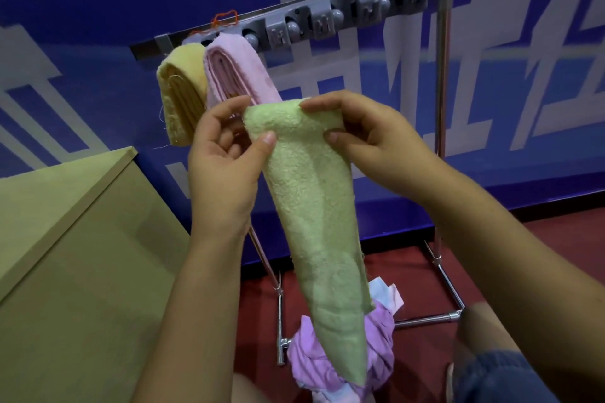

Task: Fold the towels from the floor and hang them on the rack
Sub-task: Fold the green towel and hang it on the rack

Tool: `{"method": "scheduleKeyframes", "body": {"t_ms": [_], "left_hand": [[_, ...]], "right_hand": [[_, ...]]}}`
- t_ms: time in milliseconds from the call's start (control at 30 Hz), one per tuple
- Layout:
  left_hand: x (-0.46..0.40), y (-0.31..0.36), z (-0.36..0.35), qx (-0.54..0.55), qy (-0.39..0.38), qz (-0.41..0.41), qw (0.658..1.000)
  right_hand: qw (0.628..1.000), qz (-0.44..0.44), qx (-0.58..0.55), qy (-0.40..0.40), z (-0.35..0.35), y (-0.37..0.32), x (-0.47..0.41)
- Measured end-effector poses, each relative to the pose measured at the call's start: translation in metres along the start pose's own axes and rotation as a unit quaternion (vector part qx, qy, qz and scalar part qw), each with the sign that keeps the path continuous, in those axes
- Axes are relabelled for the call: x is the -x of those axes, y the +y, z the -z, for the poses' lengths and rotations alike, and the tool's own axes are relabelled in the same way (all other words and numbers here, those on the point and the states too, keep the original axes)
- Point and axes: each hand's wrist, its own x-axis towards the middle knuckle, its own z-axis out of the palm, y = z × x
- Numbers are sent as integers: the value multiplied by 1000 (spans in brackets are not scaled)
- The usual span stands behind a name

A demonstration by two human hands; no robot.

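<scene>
A folded green towel hangs down in a long narrow strip in front of me. My left hand pinches its top left corner between thumb and fingers. My right hand pinches the top right edge. Behind them stands the metal rack, with a folded yellow towel and a folded pink towel draped over the left end of its bar. On the red floor under the green towel lies a heap of purple and pale towels.
A large cardboard box stands close on the left. A grey hook strip is fixed along the rack bar. A blue wall with white lettering rises behind the rack. My knee in denim shows at the lower right.
</scene>
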Motion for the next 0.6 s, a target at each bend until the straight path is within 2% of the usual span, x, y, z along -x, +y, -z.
{"method": "scheduleKeyframes", "body": {"t_ms": [167,267,433,600], "left_hand": [[4,-1,-4,-75,45,-84,993],[6,0,-5,-66,58,-108,990],[4,6,-6,-41,26,-116,992],[-3,4,1,-21,11,-94,995]], "right_hand": [[999,5,34,-2,1,-5,3],[996,19,85,4,0,-9,3],[984,18,172,37,1,-9,-2],[981,28,188,44,3,-10,-9]]}}
